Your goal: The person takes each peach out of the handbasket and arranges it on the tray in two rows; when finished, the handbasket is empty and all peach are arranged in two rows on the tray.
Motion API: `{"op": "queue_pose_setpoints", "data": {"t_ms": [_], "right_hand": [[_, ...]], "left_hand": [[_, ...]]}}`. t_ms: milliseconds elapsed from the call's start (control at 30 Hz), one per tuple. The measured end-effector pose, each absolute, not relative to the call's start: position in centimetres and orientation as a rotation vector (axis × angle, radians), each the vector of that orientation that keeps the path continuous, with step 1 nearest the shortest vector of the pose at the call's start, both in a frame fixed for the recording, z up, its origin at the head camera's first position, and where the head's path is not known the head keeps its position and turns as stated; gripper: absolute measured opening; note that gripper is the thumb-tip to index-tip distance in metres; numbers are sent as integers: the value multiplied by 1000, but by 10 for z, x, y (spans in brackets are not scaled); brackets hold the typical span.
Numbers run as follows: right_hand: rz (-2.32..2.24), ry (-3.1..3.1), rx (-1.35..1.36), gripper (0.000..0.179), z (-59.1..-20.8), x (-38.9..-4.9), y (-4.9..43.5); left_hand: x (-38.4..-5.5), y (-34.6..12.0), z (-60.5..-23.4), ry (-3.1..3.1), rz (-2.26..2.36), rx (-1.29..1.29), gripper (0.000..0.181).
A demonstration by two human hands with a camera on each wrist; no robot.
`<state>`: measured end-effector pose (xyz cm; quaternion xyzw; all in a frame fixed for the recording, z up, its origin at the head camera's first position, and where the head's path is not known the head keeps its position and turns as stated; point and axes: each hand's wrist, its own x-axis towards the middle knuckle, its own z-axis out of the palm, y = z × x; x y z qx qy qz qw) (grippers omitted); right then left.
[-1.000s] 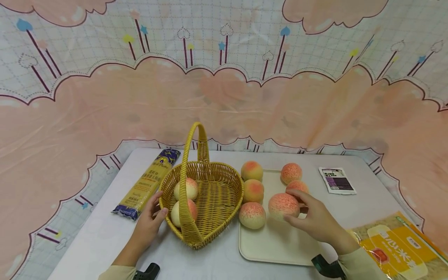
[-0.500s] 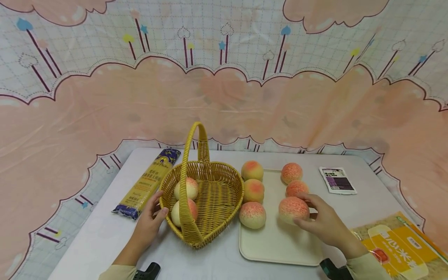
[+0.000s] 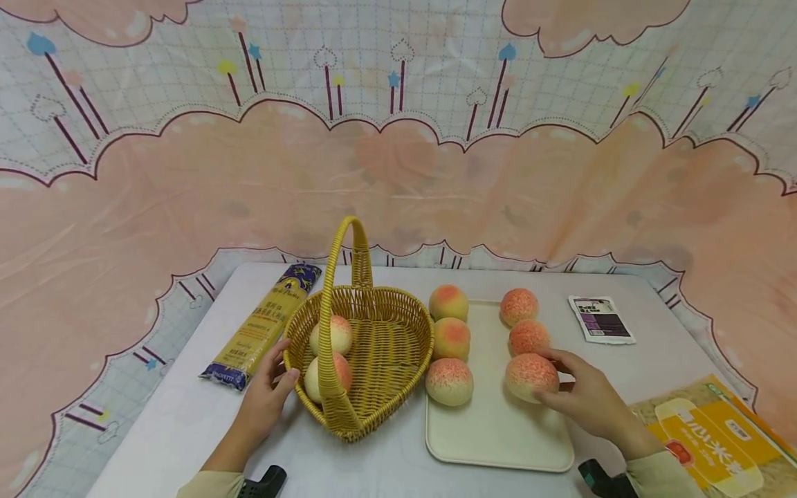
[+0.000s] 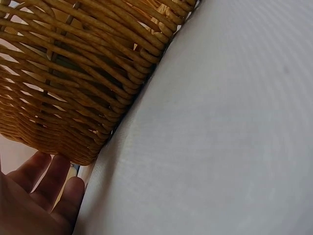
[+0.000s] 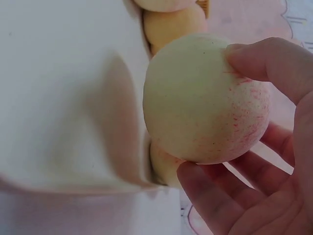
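My right hand (image 3: 588, 395) pinches a pink-and-cream peach (image 3: 531, 377) between thumb and fingers, over the right side of a cream tray (image 3: 492, 439). From the right wrist view, the peach (image 5: 195, 103) is seen just above the tray, its shadow falling on it. Two reddish peaches stand behind it in a column, the nearer one (image 3: 529, 337) right at the held peach. At the left, my left hand (image 3: 268, 389) touches the side of a heart-shaped wicker basket (image 3: 389, 373) with extended fingers (image 4: 51, 183). Two pale peaches, one of them (image 3: 333, 335) farther back, lie inside under the tall handle.
Three more peaches line the tray's left side, the middle one (image 3: 451, 339) yellowish. A spaghetti packet (image 3: 264, 328) lies left of the basket. A small white-and-purple sachet (image 3: 601, 320) is at the back right. A yellow grain bag (image 3: 716, 443) occupies the right front.
My right hand has carried the peach rightward and slightly down, into line with the two reddish peaches. The left hand and the basket have stayed in place.
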<state>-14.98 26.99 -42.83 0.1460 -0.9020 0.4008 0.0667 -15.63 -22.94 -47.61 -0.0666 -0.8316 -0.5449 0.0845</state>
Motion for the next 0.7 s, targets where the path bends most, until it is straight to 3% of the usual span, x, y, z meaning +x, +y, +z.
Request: {"op": "queue_pose_setpoints", "data": {"t_ms": [700], "right_hand": [[1196,-2830,335,59,-435,-151,280]], "left_hand": [[-157,-229,-477,-2460,-1641,-205,55]]}}
